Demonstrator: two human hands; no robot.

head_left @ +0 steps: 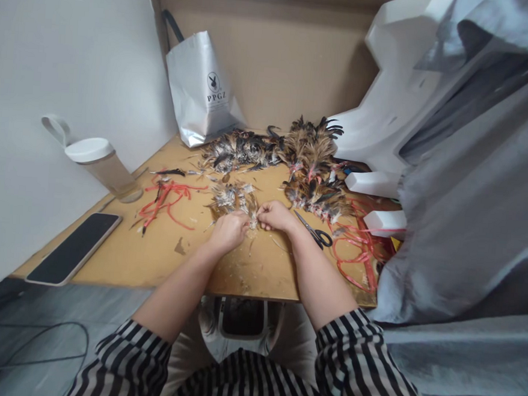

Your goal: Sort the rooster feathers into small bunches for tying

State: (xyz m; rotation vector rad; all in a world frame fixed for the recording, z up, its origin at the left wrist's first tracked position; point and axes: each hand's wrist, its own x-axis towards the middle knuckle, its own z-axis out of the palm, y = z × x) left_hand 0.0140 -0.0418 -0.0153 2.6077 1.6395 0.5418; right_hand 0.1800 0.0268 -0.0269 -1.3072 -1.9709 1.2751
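Close together at the middle of the wooden table, my left hand (231,231) and my right hand (275,216) both pinch at a small tuft of pale feather ends (253,220). The fingers of both hands are closed on it. Just beyond them lies a small heap of brown and white feathers (232,196). Black-handled scissors (316,230) rest right of my right hand. Behind are a dark feather pile (244,151), a brown feather bundle (310,144) and another bundle (318,197) nearer me.
Red strings (166,203) lie at left, more red strings (359,253) at right. A phone (74,248), a lidded cup (107,166) and a silver bag (201,91) stand or lie leftward. Grey cloth (476,195) hangs at right beside a white plastic object (390,80).
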